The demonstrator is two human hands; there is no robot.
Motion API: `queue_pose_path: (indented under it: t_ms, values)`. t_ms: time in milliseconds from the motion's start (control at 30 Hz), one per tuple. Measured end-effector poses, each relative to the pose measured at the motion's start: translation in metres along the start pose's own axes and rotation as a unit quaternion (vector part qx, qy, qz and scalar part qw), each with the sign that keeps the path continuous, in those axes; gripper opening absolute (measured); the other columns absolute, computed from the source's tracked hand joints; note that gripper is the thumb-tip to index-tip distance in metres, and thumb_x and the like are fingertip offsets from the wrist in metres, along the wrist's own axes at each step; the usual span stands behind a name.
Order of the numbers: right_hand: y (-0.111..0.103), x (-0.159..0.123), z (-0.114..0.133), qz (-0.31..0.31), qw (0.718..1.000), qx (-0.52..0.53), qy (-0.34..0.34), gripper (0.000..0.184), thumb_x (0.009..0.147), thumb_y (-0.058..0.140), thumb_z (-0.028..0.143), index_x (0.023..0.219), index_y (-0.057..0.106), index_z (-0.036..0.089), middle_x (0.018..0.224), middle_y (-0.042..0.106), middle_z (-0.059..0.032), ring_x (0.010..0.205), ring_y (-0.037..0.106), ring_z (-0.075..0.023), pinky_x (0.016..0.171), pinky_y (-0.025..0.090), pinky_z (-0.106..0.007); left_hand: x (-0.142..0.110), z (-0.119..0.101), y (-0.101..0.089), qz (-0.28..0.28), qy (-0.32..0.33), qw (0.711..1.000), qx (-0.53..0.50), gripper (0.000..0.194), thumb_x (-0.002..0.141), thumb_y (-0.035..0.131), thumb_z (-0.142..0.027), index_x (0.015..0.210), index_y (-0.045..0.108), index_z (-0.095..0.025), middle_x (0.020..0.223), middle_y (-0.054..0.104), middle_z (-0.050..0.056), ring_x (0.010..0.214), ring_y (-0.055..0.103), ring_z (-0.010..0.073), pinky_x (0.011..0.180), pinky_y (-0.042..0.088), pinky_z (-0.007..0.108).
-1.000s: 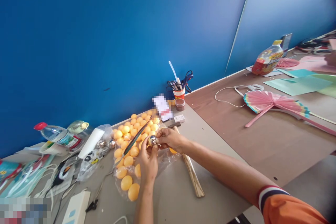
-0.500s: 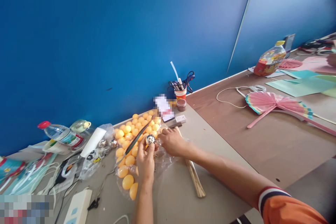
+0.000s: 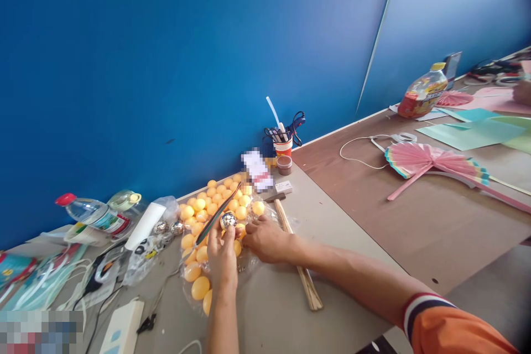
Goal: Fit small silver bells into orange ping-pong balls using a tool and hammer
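Observation:
My left hand (image 3: 223,257) is closed around a small mirrored silver ball (image 3: 228,220), held above a clear plastic bag of orange balls (image 3: 200,287). Close to its right, my right hand (image 3: 267,239) has its fingers curled down at the bag's edge; its fingertips are partly hidden, and what they grip cannot be made out. One orange ball (image 3: 258,208) lies just beyond its knuckles. A dark strap-like strip (image 3: 215,215) slants across the balls. Under my right forearm lies a hammer with a wooden handle (image 3: 310,290).
At left are more mirrored balls (image 3: 177,227), a red-capped bottle (image 3: 93,214), cables and a white power strip (image 3: 122,327). A cup of tools (image 3: 284,147) stands by the blue wall. Rightward lie a pink paper fan (image 3: 431,160), coloured sheets and a drink bottle (image 3: 423,94).
My right hand has shifted left and slightly down, nearer the mirrored ball, uncovering an orange ball behind it. My left hand still holds the mirrored ball, now slightly further left in view.

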State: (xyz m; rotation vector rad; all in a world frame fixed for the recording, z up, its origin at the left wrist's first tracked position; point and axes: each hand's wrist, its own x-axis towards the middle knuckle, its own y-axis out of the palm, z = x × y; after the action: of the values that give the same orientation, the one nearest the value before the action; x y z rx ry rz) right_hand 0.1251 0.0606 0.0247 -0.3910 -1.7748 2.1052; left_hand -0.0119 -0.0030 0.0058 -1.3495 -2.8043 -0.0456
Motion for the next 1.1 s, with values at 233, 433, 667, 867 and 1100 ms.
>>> queue_pose_path:
  t_ms: [233,433,667,867,1100]
  values:
    - [-0.002,0.001,0.012,0.030,0.999,-0.016,-0.003,0.021,0.092,0.059,0.017,0.108,0.073,0.013,0.107,0.073,-0.0149,0.094,0.070,-0.0262,0.089,0.048,-0.041,-0.001,-0.002,0.001,-0.003,-0.007,1.000,0.002,0.063,0.079,0.075,-0.055,0.133,0.064,-0.024,0.102,0.077,0.008,0.078,0.073,0.0205,0.077,0.056,0.034]
    - [-0.003,0.001,0.012,0.026,1.000,-0.010,-0.012,0.021,0.090,0.060,0.014,0.106,0.073,0.014,0.105,0.074,-0.0139,0.089,0.071,-0.0252,0.088,0.048,-0.040,-0.001,-0.002,0.002,-0.005,-0.006,1.000,0.008,0.063,0.078,0.076,-0.055,0.130,0.065,-0.022,0.091,0.077,0.006,0.084,0.073,0.0228,0.081,0.056,0.035]
    - [-0.007,0.001,-0.005,-0.059,0.993,0.086,0.059,0.021,0.085,0.059,0.009,0.102,0.070,0.013,0.103,0.074,-0.0137,0.083,0.068,-0.0223,0.078,0.046,-0.033,-0.004,-0.011,0.004,0.001,0.002,1.000,0.005,0.061,0.077,0.077,-0.054,0.128,0.065,-0.022,0.095,0.077,0.006,0.081,0.073,0.0220,0.077,0.055,0.034]
    - [-0.015,0.002,-0.019,-0.176,0.926,0.293,0.162,0.021,0.083,0.052,0.004,0.091,0.068,0.015,0.086,0.073,-0.0062,0.075,0.062,-0.0171,0.068,0.042,-0.026,-0.008,-0.019,0.007,0.017,-0.014,1.000,-0.002,0.062,0.076,0.078,-0.055,0.125,0.064,-0.020,0.094,0.077,0.005,0.079,0.073,0.0210,0.077,0.055,0.033]
    - [-0.020,0.006,-0.025,-0.211,0.799,0.541,0.156,0.009,0.080,0.061,0.014,0.072,0.062,0.018,0.065,0.060,0.0033,0.062,0.051,-0.0113,0.060,0.039,-0.023,-0.006,-0.016,0.009,0.032,0.007,0.999,-0.035,0.061,0.072,0.082,-0.054,0.120,0.066,-0.020,0.114,0.073,0.009,0.086,0.072,0.0208,0.079,0.056,0.032]
